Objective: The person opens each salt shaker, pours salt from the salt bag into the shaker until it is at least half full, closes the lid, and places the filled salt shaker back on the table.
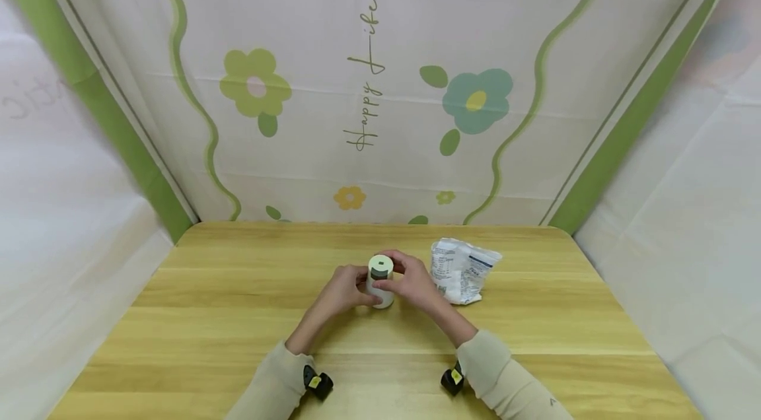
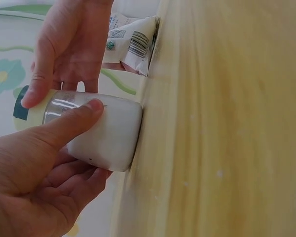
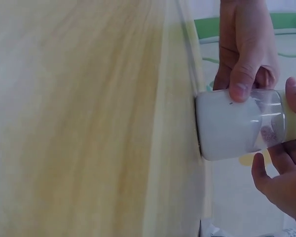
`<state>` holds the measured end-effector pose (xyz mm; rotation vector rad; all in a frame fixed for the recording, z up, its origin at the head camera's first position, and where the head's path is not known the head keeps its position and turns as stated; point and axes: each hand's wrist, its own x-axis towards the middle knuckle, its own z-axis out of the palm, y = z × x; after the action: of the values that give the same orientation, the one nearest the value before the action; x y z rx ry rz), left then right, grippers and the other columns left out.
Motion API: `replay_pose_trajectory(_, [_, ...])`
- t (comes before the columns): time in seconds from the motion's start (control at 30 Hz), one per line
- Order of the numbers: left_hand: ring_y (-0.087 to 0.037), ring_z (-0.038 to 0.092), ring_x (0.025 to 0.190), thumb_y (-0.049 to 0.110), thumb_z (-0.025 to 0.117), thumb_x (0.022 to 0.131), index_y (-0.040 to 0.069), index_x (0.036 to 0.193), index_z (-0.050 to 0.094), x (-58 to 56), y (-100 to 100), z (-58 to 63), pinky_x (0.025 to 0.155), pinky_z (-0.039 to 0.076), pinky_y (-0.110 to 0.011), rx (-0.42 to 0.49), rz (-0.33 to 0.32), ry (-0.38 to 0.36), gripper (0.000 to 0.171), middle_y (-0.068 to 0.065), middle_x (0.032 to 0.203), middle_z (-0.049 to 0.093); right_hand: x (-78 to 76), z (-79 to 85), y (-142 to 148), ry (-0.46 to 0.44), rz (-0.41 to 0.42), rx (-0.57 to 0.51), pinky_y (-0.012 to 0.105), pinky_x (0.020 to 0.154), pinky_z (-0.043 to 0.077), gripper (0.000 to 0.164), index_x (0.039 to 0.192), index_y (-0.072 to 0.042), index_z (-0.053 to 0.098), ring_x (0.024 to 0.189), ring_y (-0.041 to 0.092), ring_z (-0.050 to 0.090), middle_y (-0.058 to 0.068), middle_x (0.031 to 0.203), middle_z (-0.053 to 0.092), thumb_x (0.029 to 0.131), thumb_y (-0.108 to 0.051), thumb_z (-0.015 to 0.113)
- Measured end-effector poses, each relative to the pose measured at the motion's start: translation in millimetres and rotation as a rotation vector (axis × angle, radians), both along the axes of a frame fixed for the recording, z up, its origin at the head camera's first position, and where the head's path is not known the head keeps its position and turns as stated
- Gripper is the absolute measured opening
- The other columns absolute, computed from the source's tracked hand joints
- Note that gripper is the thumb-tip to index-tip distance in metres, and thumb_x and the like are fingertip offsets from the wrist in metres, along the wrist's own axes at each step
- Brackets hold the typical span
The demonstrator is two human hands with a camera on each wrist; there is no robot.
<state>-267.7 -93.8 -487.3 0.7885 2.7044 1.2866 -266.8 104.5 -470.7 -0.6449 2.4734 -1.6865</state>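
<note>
A clear jar [image 2: 116, 133] filled most of the way with a white substance stands upright on the table. Its pale green lid [image 1: 381, 261] carries a dark green patch at the side. My left hand [image 1: 343, 291] grips the jar's body, thumb across the near side and fingers round the back. Up at the top, my right hand [image 1: 414, 282] holds the lid between thumb and fingers. In the right wrist view, clear glass shows between the white contents and the lid. The lid is in place; whether it is loose, I cannot tell.
A crumpled white printed bag [image 1: 460, 271] lies just right of my right hand. Wood-grain table [image 1: 238, 288] surrounds the jar. Behind it hangs a flowered cloth [image 1: 309, 142], with white cloth walls at both sides.
</note>
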Motion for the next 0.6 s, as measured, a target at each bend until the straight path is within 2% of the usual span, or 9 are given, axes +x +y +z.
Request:
replay_pose_trajectory(0.17, [-0.006,0.064,0.082,0.018,0.088,0.075,0.011,0.096,0.074,2.1,2.3,1.1,0.071,0.053,-0.021,-0.008,0.010,0.022,0.026,-0.001,0.095,0.076,4.6,-3.3,-4.3,0.035,-0.060,0.008,0.041,0.099,0.055,0.050,0.127,-0.017,0.064,0.120,0.027,0.064,0.004,0.126,0.067,0.081,-0.020,0.084])
replay_pose_trajectory(0.33, [-0.004,0.053,0.069,0.016,0.089,0.073,0.012,0.089,0.073,2.7,4.5,2.6,0.061,0.046,-0.018,-0.019,0.046,0.050,0.023,0.003,0.083,0.073,8.0,-1.2,-8.0,0.076,-0.079,0.001,0.046,0.100,0.054,0.052,0.128,-0.012,0.062,0.121,0.029,0.063,0.010,0.126,0.068,0.081,-0.019,0.084])
replay_pose_trajectory(0.47, [-0.004,0.053,0.069,0.016,0.089,0.073,0.011,0.088,0.072,2.7,6.1,2.6,0.061,0.046,-0.017,-0.011,0.056,0.069,0.023,0.003,0.082,0.072,8.0,0.0,-8.6,0.060,-0.067,-0.025,0.049,0.101,0.053,0.052,0.129,-0.011,0.061,0.124,0.030,0.061,0.012,0.127,0.067,0.082,-0.016,0.082])
replay_pose_trajectory(0.6, [-0.004,0.050,0.067,0.019,0.089,0.074,0.011,0.090,0.072,2.6,5.8,0.4,0.059,0.043,-0.017,-0.006,0.064,0.045,0.025,0.004,0.080,0.069,8.3,0.6,-6.7,0.052,-0.035,-0.022,0.049,0.104,0.051,0.052,0.131,-0.011,0.059,0.125,0.031,0.060,0.011,0.129,0.065,0.084,-0.018,0.081])
